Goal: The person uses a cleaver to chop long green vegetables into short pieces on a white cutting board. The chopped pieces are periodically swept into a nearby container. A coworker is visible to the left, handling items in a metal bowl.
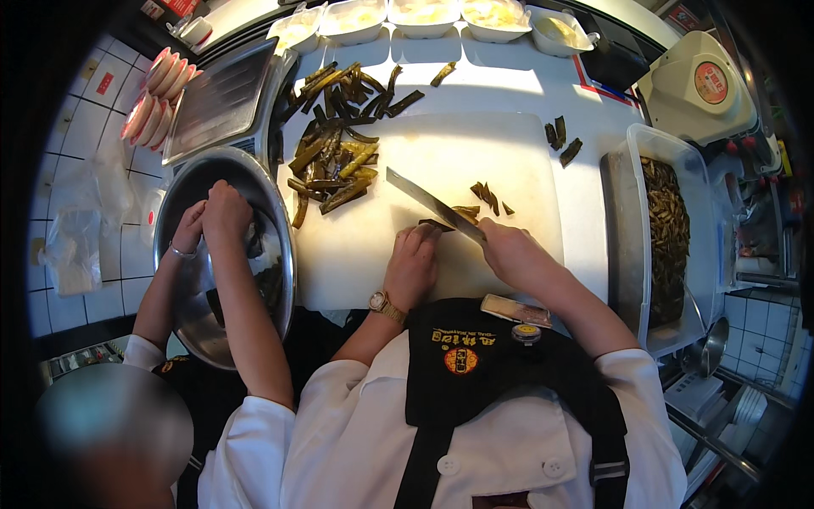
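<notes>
My right hand (518, 254) grips the handle of a kitchen knife (432, 202), its long blade angled across a white cutting board (445, 273) toward the upper left. Under the curled fingers of my left hand (412, 264), a dark strip of what looks like pickled vegetable (435, 224) is held against the board, close to the blade. Beyond the knife lie cut slivers (488, 197) of the same dark green vegetable. A heap of longer olive-brown strips (331, 162) rests on the board's left side, with more strips (353, 95) spread behind it.
At my left, a co-worker's hands (219, 216) are inside a steel bowl (289, 254). A scale with a metal platform (222, 95) stands behind it. White tubs (423, 16) line the back. On the right, a clear plastic bin (636, 254) holds shredded brown food (664, 235). Loose pieces (571, 153) lie nearby.
</notes>
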Tool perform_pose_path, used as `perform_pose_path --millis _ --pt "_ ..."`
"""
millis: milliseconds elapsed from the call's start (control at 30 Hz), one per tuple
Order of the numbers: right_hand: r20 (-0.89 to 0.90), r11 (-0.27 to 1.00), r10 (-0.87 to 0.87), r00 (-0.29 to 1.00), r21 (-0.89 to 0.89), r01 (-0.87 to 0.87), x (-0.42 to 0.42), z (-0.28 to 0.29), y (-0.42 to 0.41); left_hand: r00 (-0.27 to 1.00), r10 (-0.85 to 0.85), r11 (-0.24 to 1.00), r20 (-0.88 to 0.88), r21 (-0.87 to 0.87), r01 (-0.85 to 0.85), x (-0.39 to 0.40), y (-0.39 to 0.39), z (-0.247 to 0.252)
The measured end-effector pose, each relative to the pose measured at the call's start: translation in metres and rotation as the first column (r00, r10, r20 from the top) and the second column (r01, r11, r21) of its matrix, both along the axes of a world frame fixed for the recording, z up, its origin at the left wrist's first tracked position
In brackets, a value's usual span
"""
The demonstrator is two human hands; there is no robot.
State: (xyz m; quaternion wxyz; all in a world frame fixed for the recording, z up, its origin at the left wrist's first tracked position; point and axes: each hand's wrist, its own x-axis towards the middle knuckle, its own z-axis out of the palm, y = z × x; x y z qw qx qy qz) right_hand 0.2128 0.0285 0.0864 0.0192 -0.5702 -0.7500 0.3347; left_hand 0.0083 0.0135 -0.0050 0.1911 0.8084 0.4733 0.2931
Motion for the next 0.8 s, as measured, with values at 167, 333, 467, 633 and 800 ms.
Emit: perform_pose_path --millis 167,333,467,633,800 --pt "0.122 0.989 0.145 0.982 -0.019 -0.144 0.004 0.023 -0.007 1.000 0.006 1.000 0.018 -0.001 -0.006 -0.002 -0.001 -0.001" --pt "0.100 0.991 0.129 0.987 0.035 -0.133 -0.007 0.017 -0.008 1.000 0.016 1.000 0.013 0.002 -0.016 0.001 -0.002 0.001" --pt "-0.013 1.000 0.007 1.000 0.012 -0.007 -0.011 0.000 0.002 1.000 0.011 1.000 0.029 -0.004 -0.011 0.000 -0.001 0.004" --pt "0.051 0.988 0.152 0.987 0.012 -0.152 0.006 0.012 0.001 0.999 0.038 0.998 0.032 0.046 -0.039 -0.003 -0.003 0.002" --pt "0.091 0.986 0.166 0.982 -0.009 -0.166 -0.002 0.015 0.003 0.995 0.055 0.996 0.079 0.072 -0.061 -0.001 -0.005 0.001"
